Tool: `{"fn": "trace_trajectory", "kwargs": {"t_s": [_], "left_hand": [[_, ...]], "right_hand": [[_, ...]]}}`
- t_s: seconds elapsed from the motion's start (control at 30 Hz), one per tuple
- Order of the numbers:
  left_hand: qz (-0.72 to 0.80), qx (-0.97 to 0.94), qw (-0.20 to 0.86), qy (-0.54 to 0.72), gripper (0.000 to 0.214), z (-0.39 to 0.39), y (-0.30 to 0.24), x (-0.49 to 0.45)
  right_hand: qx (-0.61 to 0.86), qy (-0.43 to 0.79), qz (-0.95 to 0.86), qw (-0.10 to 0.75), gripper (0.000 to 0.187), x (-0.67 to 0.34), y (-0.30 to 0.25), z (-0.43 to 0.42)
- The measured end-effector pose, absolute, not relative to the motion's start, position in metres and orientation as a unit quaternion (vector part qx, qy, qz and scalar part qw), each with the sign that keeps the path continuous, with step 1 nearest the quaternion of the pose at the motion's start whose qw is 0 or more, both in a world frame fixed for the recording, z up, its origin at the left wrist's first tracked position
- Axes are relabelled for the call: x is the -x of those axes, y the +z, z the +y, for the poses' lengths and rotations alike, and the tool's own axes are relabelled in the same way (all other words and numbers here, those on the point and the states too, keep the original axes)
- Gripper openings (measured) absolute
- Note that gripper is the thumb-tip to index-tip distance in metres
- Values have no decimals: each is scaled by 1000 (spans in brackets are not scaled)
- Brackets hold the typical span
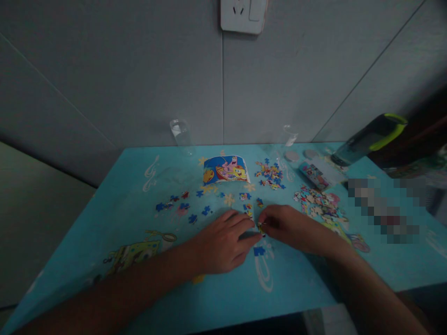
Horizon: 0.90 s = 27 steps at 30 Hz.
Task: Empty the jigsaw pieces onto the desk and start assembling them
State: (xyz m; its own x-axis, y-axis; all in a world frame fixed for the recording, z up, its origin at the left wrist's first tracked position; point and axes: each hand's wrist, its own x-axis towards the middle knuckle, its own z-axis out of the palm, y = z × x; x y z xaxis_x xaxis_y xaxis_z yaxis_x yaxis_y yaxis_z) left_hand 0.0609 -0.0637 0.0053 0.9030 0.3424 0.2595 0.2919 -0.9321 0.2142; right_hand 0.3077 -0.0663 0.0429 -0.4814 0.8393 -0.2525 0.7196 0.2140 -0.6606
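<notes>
My right hand (286,225) pinches a small jigsaw piece (260,227) between thumb and fingers, low over the table. Just left of it, my left hand (226,242) lies palm down with fingers stretched toward that piece, its fingertips beside a short column of pieces (247,208). One piece with blue and yellow (259,202) sits above my right fingertips, and a blue piece (259,251) lies below both hands. Farther back is a picture sheet (225,170) with a yellow cartoon figure in a red boat. What lies under my left palm is hidden.
Loose blue pieces (193,218) are scattered on the left. A pile of pieces (270,174) is at the back, a larger one (321,204) at right. Clear containers (181,135), a small box (314,174) and a dark bottle (363,139) stand near the wall.
</notes>
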Motion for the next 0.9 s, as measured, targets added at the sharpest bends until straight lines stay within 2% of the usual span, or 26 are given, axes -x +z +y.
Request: {"fn": "trace_trajectory", "kwargs": {"t_s": [0.2,0.4,0.57,0.9], "left_hand": [[160,-972,86,151,41,-63,6,-61],[156,-971,86,160,39,-63,5,-61],[142,-976,75,149,39,-63,4,-61],[129,-975,66,171,45,-63,5,-60]], "right_hand": [[490,345,-795,100,13,-304,45,-68],[504,329,-795,79,15,-304,49,-69],[499,389,-771,73,17,-305,49,-68],[475,483,-724,131,23,-309,45,-66]]}}
